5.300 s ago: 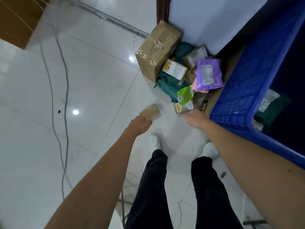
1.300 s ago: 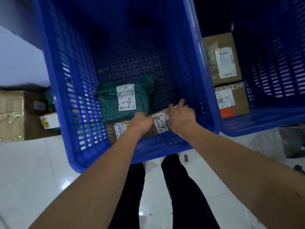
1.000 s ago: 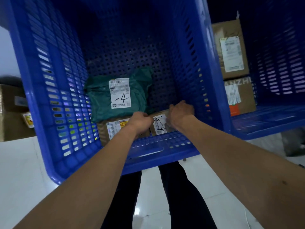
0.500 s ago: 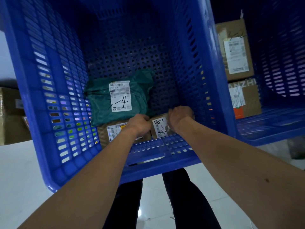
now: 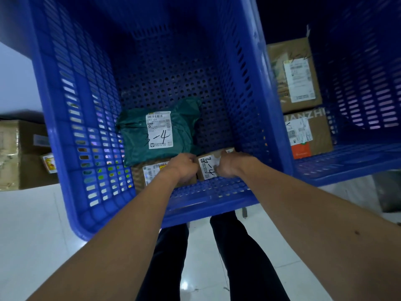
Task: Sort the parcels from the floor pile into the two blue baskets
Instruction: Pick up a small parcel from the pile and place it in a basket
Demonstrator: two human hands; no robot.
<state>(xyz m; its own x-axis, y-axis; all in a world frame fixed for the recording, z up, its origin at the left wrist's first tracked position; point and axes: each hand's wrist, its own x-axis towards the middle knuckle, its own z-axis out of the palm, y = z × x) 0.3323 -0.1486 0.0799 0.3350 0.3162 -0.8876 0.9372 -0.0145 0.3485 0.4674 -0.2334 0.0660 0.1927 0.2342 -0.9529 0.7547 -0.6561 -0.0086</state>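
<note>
Dark trouser legs (image 5: 173,246) are standing on glossy white floor tiles (image 5: 32,235). Both forearms are reaching over the near rim of the left blue basket (image 5: 71,127). The left hand (image 5: 184,167) and right hand (image 5: 227,165) are closing, fingers curled, on a small brown parcel (image 5: 207,168) marked "3-4", which seems to be resting on the basket's bottom. Beside it a flat brown parcel (image 5: 152,172) is lying under a green bag (image 5: 160,131). Farther right, the second blue basket (image 5: 358,83) is holding two cardboard boxes (image 5: 295,74). A taped carton (image 5: 19,153) is sitting on the floor at left.
</note>
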